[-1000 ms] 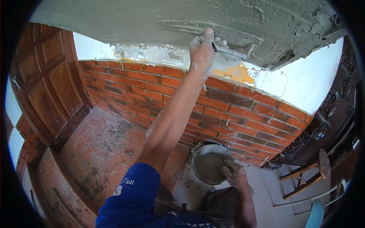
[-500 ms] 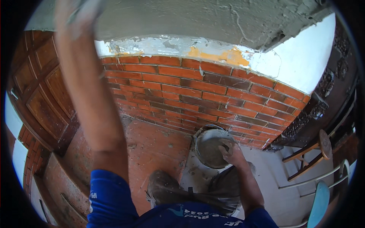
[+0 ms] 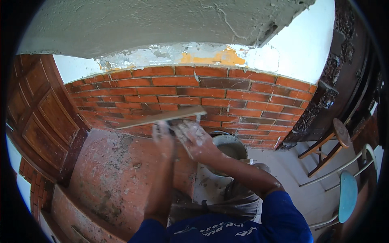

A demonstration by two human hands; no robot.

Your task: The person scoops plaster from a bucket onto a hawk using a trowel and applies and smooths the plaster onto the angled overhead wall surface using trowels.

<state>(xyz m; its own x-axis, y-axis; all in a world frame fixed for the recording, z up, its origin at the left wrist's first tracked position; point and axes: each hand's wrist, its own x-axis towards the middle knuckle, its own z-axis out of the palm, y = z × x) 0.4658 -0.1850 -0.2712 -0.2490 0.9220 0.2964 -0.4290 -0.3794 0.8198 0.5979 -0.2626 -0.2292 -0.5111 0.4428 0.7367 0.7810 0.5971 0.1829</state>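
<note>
In front of the brick wall, a long, flat plastering float (image 3: 162, 117) is tilted, its right end higher, and smeared by motion. My left hand (image 3: 163, 139), blurred, is closed at its near side, around what looks like a dark handle. My right hand (image 3: 195, 139), coated with grey mortar, is beside it at the float's right half, fingers curled toward the left hand. A thin grey edge shows below those fingers; what they hold is hidden. Under my right forearm stands a bucket (image 3: 233, 146) of grey mortar, partly covered. A pale, round-ended thing (image 3: 248, 161) sticks out near its rim.
Fresh grey plaster (image 3: 133, 28) covers the upper wall, above a flaking strip and red bricks (image 3: 178, 91). A wooden door (image 3: 50, 113) stands left, beside a mortar-spattered red floor (image 3: 121, 174) and a step. To the right are a wooden stool (image 3: 341, 131) and a turquoise-backed chair (image 3: 347, 196).
My left hand has come down from the plaster to the front of the brick wall. My right hand has left the bucket and moved up and left beside it. My view has shifted.
</note>
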